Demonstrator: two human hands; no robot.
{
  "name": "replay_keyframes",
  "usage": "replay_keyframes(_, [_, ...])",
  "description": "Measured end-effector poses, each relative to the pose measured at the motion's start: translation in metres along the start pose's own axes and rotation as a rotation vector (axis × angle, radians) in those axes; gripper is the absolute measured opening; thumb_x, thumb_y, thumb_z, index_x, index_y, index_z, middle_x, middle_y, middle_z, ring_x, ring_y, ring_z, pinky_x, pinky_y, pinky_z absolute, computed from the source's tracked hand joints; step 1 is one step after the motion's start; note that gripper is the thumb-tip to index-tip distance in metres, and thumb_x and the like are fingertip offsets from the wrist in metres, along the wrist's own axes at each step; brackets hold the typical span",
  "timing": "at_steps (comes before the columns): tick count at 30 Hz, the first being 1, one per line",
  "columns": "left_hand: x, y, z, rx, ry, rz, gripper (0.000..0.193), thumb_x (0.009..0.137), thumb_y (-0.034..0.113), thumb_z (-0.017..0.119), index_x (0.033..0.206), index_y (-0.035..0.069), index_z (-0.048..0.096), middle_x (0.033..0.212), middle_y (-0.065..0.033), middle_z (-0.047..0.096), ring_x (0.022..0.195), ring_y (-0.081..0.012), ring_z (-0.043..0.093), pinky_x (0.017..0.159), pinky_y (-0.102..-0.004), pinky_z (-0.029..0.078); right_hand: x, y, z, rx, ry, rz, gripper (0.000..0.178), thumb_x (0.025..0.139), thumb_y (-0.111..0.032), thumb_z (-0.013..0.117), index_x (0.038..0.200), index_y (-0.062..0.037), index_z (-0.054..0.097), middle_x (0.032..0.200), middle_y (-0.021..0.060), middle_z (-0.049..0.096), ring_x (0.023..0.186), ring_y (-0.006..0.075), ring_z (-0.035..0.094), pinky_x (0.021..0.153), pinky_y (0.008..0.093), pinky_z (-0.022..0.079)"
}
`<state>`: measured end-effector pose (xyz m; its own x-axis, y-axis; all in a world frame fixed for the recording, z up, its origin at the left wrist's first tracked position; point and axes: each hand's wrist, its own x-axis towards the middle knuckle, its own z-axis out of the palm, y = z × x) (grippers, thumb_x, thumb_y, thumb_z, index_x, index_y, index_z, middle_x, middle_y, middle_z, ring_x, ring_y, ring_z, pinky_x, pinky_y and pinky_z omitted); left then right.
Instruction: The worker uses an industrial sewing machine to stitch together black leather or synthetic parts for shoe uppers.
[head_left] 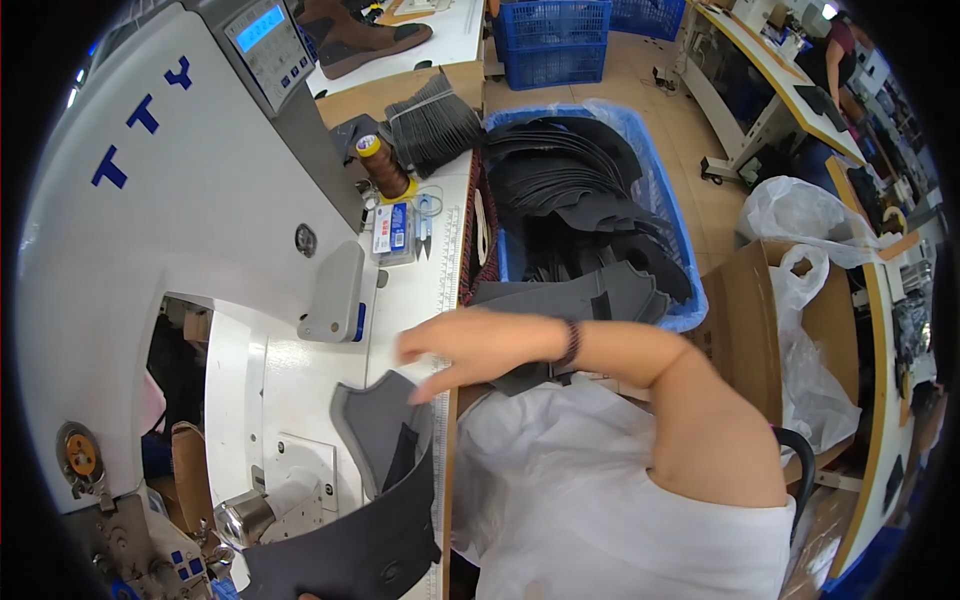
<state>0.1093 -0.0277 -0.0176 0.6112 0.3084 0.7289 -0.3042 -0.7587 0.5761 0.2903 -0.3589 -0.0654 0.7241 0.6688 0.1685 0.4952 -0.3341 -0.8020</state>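
Note:
My right hand (470, 345) reaches in from the right across the white table (410, 310), fingers stretched out flat, holding nothing. Its fingertips hover at the upper edge of a grey cut shoe-upper piece (375, 425) lying on the bed of the white sewing machine (180, 200). A larger dark curved piece (350, 550) overlaps the grey one from below, near the machine's metal post (245, 515). Only a sliver of my left hand (308, 597) shows at the bottom edge under the dark piece; its grip is hidden.
A blue bin (665, 210) full of dark cut pieces stands right of the table. A brown thread spool (385, 165), a small box (393, 230), scissors (428, 215) and a bundle of black pieces (435, 120) sit behind. A cardboard box (745, 330) with plastic bags is at right.

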Motion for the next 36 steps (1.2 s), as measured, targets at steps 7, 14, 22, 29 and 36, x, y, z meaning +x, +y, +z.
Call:
replay_keyframes(7, [0.009,0.016,0.009,0.066,0.044,0.047,0.046,0.087,0.033,0.058,0.097,-0.012,0.052,0.080,-0.0192,0.058,0.066,-0.0190,0.050,0.062,-0.0341,0.044,-0.195,0.118,0.082,-1.070,-0.206,0.501,0.079,0.070,-0.033,0.065,0.136,-0.0104,0.029,0.137,0.0175,0.031,0.126,0.0329,0.032,0.092,0.0587,0.030])
replay_keyframes(14, [0.008,0.000,0.002,0.027,0.026,0.035,0.050,0.087,0.034,0.058,0.099,-0.014,0.051,0.075,-0.0147,0.059,0.063,-0.0168,0.052,0.056,-0.0305,0.044,-0.218,0.120,0.097,-1.095,-0.053,0.454,0.044,0.083,-0.026,0.049,0.124,-0.0121,0.045,0.124,0.0154,0.046,0.120,0.0289,0.041,0.093,0.0593,0.030])
replay_keyframes(22, [0.006,0.002,-0.004,0.025,0.084,0.120,0.043,0.087,0.030,0.059,0.083,-0.013,0.054,0.047,-0.0063,0.046,0.046,-0.0126,0.040,0.050,-0.0298,0.039,-0.231,0.097,-0.099,-0.266,0.076,0.545,0.028,0.082,-0.011,0.056,0.108,-0.0026,0.059,0.104,0.0182,0.061,0.098,0.0319,0.057,0.084,0.0352,0.044])
replay_keyframes(29, [-0.001,-0.028,-0.020,0.067,0.012,0.234,0.047,0.087,0.029,0.060,0.055,-0.005,0.051,0.042,-0.0054,0.041,0.044,-0.0132,0.032,0.049,-0.0326,0.035,-0.279,0.195,-0.116,-0.292,0.081,1.131,0.031,0.082,-0.021,0.060,0.109,-0.0056,0.060,0.100,0.0115,0.064,0.095,0.0236,0.059,0.085,0.0331,0.044])
replay_keyframes(36, [-0.005,-0.007,-0.020,-0.012,-0.053,-0.145,0.047,0.092,0.022,0.049,0.126,-0.009,0.038,0.112,-0.0164,0.056,0.094,-0.0197,0.055,0.083,-0.0291,0.044,-0.104,0.057,-0.106,-0.533,0.260,0.323,0.023,0.079,-0.021,0.064,0.087,0.0004,0.063,0.083,0.0151,0.062,0.079,0.0317,0.060,0.068,0.0368,0.047])
